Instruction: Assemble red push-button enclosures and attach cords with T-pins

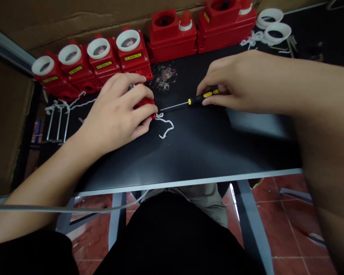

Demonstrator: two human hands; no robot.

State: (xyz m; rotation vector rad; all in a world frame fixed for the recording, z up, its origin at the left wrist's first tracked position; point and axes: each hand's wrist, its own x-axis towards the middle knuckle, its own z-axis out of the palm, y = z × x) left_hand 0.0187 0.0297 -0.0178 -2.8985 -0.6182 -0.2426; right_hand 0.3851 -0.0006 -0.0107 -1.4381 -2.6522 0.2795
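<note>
My left hand point(122, 110) is closed over a small red part point(144, 102), its fingers curled round it on the black tabletop. Most of the part is hidden under the hand. A white cord point(169, 126) trails from the part's right end onto the table. In my right hand point(232, 82) is a screwdriver point(199, 99) with a black and yellow handle. Its thin shaft points left, and the tip is close to the cord and the red part; whether it touches them I cannot tell.
Red housings with white rings point(128, 40) line the back left, and two larger red housings point(172, 36) stand beside them. Loose white rings point(277, 33) lie at the back right. Pale debris point(164, 76) is scattered behind my hands. Metal rods point(59, 122) lie at the left.
</note>
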